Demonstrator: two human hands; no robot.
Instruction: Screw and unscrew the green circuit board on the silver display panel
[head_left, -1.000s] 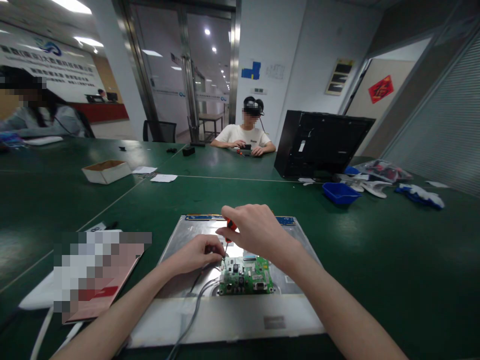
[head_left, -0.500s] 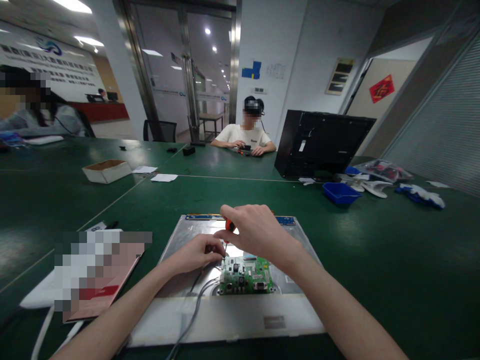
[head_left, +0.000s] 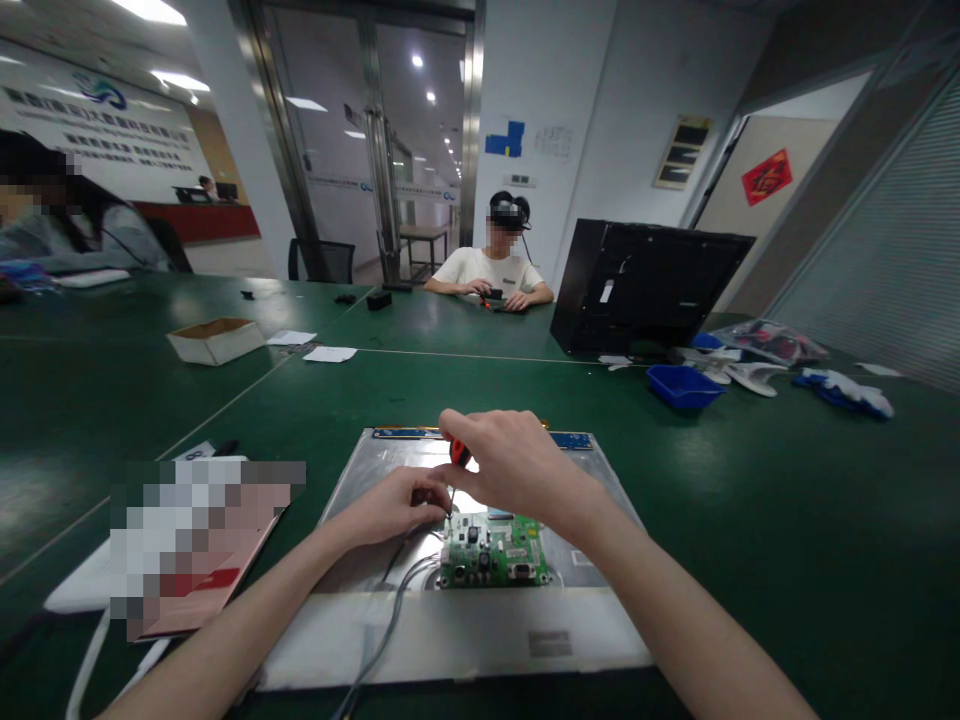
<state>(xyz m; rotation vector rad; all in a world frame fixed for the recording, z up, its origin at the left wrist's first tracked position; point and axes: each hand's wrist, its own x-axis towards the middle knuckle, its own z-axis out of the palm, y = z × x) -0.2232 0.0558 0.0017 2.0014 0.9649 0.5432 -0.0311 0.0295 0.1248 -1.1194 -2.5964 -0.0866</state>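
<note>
A green circuit board [head_left: 496, 553] lies on the back of a flat silver display panel [head_left: 420, 635] in front of me. My right hand [head_left: 521, 465] is closed around the orange-red and black handle of a screwdriver [head_left: 458, 453]. The thin shaft points down at the board's upper left corner. Beside that tip, my left hand [head_left: 394, 503] has its fingers pinched together; what sits between them is too small to make out. Grey cables [head_left: 397, 615] run from the board's left side over the panel's near edge.
Left of the panel lies a pink booklet [head_left: 247, 555] with pixelated items. Farther off are an open carton [head_left: 217, 342], a black monitor [head_left: 645, 285], a blue tray [head_left: 684, 388] and gloves [head_left: 844, 390]. Across the table sits a person [head_left: 491, 270], another at far left [head_left: 82, 225].
The view has shifted very slightly. Both hands and the screwdriver stay at the board's upper left corner, with the handle turned a little in my right hand.
</note>
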